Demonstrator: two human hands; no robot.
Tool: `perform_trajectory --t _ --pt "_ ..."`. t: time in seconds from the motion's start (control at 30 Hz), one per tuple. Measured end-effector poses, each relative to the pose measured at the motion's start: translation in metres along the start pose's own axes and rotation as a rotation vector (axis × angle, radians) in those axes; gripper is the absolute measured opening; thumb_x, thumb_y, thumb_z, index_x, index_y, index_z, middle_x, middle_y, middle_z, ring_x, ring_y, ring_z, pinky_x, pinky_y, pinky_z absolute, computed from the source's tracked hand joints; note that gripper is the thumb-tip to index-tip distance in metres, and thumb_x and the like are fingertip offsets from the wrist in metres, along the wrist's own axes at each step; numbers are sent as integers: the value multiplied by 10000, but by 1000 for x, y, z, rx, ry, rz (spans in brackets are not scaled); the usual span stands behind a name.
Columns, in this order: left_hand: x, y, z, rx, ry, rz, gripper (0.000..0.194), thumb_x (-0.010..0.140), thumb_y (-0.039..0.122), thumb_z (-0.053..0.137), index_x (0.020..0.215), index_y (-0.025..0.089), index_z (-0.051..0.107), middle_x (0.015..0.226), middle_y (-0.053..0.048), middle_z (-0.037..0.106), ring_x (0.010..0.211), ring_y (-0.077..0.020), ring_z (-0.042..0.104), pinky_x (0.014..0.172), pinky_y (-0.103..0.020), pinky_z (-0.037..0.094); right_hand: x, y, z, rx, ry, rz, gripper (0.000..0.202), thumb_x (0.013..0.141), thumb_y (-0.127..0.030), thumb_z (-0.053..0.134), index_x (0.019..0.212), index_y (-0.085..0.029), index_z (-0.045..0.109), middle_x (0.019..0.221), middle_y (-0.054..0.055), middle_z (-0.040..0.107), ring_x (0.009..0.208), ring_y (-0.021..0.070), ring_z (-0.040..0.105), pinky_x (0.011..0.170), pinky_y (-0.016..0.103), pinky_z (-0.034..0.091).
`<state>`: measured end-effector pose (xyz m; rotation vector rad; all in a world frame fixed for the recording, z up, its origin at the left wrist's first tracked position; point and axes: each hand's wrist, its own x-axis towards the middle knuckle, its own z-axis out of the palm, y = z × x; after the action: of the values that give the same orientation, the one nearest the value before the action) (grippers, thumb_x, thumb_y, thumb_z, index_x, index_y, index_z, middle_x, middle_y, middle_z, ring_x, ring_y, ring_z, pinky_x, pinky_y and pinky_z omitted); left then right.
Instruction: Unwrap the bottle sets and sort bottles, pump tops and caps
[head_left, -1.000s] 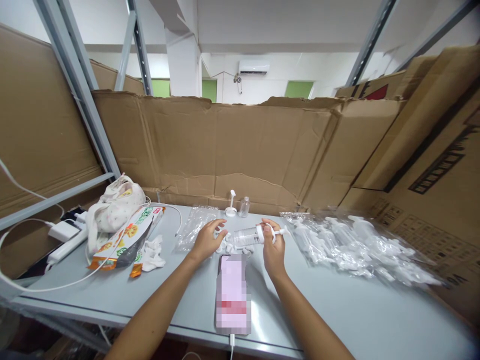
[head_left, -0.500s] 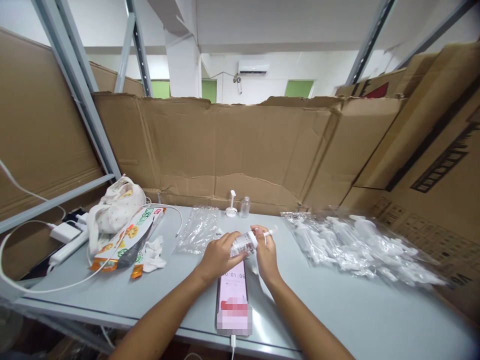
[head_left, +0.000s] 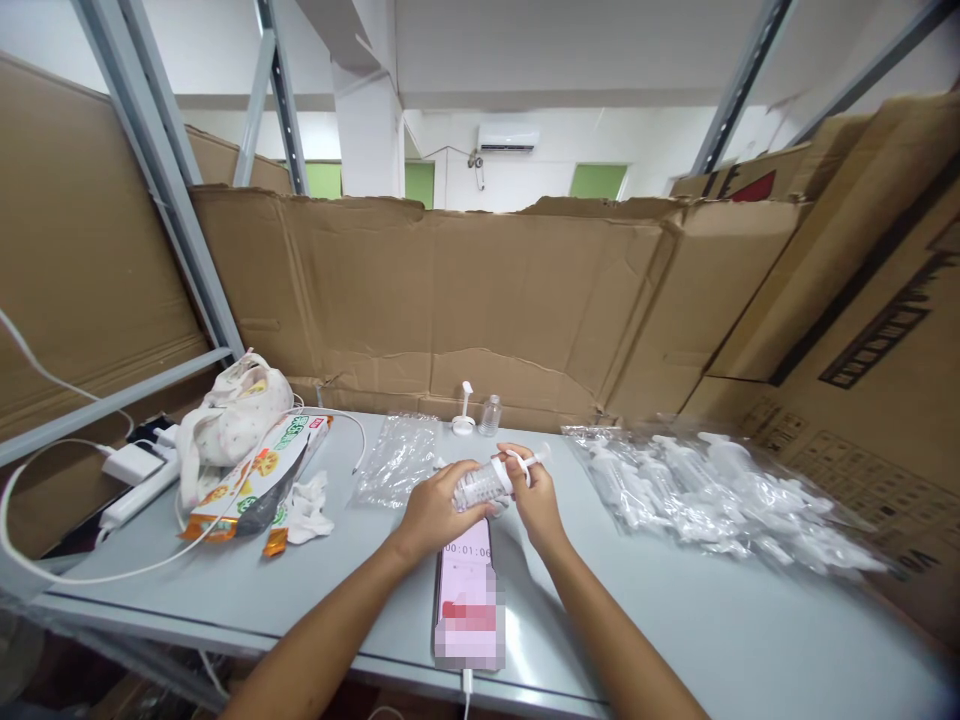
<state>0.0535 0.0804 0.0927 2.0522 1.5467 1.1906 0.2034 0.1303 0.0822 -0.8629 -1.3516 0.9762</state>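
A clear ribbed plastic bottle [head_left: 474, 488] is tilted on its side above the table, with my left hand [head_left: 433, 515] wrapped around its body. At its mouth is a white cap [head_left: 501, 476] with a white stem sticking out to the right. My right hand [head_left: 534, 505] has its fingers closed on this white cap, near the stem. Behind them, a separate white piece with a round base and upright stem [head_left: 463, 410] stands beside an uncapped clear bottle [head_left: 491, 416]. Below my hands lies a phone [head_left: 466, 575] showing a timer.
At right lies a large clear bag of several white-topped bottles [head_left: 697, 480]. An emptied-looking clear plastic bag [head_left: 397, 460] is left of my hands. Further left are a food package [head_left: 262, 470], crumpled tissue [head_left: 307, 508], a cloth bag [head_left: 236, 405] and cables. Cardboard [head_left: 495, 300] walls the back.
The fingers of my right hand have shifted around the white cap and stem. The bottle in my left hand has moved slightly left. Things on the table have stayed put.
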Motion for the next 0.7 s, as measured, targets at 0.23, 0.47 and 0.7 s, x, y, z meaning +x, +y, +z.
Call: perform_trajectory --t 0.23,0.47,0.7 --pt "-3 1 -1 49 60 19 464 682 361 656 1123 301 525 1076 -6 616 926 -211 583 834 -317 428 1 -2 -3 80 -36 -89 532 708 -619 533 1001 -180 602 859 65 644 723 198 570 638 319 446" --pt "-2 -10 -8 2 92 -41 441 684 338 650 1108 288 538 1084 -5 616 935 -205 586 840 -310 431 9 -10 -11 150 75 5 393 769 -515 534 884 -162 664 713 32 585 632 145 491 570 282 390" --pt "-3 -17 -12 14 63 -40 451 697 393 635 1125 296 533 1104 -6 611 988 -215 575 860 -318 428 33 -33 -28 338 262 5 247 665 -414 672 749 -185 630 570 -48 461 487 81 383 457 230 315"
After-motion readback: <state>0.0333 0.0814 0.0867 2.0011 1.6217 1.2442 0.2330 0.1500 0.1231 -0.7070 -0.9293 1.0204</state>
